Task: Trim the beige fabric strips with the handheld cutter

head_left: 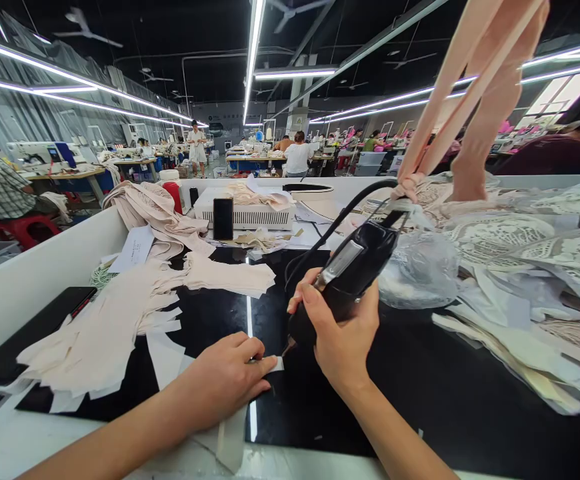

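- Table (30,443) with raised white sides, which probably keep loose cloth from sliding off.
- Black board (410,393) lying on it, likely chosen as a smooth, firm surface under the hands.
- Lace pieces (505,240) heaped at the right, beyond the working spot, perhaps to leave elbow room.
- Pale fabric stack (100,313) spread at the left, seemingly within easy reach of the left hand (220,380).
- Pink fabric loops (500,100) knotted to the upper end of the black hand tool (370,247), apparently to carry some of its weight.
- That tool itself, tilted with its narrow tip downward, beside the strip; the slant probably keeps the tip in sight.
- Right hand (343,340): fingers wrapped around the tool's body, likely for steady aim.
- Left hand: fingers low over the board, the index pressing the strip, presumably against slipping; whether they also pinch it, I cannot tell.
- Small white strip (279,365) on the board, poking out past the left index fingertip.
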`<state>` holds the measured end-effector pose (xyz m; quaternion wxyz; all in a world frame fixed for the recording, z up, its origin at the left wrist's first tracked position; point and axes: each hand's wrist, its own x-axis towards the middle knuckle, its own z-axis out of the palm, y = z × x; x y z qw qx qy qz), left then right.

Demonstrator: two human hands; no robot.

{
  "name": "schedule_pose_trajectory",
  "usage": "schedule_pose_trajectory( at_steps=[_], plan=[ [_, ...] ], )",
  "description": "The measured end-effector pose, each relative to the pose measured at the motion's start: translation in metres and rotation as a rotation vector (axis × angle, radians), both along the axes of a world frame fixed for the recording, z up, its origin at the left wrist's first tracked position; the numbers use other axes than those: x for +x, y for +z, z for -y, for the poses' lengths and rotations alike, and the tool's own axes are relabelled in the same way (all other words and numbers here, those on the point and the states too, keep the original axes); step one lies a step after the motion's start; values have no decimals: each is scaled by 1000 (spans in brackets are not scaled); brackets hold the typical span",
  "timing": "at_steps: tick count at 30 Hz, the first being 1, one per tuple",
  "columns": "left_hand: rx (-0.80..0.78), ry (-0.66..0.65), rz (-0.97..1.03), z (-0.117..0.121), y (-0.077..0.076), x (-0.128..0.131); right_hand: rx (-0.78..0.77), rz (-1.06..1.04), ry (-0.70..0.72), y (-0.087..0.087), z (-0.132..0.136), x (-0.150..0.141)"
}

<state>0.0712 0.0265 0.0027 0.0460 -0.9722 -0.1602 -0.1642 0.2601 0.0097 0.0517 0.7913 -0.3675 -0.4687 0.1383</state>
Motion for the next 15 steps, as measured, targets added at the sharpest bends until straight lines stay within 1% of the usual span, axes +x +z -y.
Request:
schedule_pose_trajectory(
  at_steps=[8, 15],
  plan=[
    [7, 2, 9, 0, -1, 1, -36, 10, 9, 4, 1, -6],
    [-7, 9, -1, 0, 0, 0, -13, -26, 31, 3, 7, -3]
  ],
)
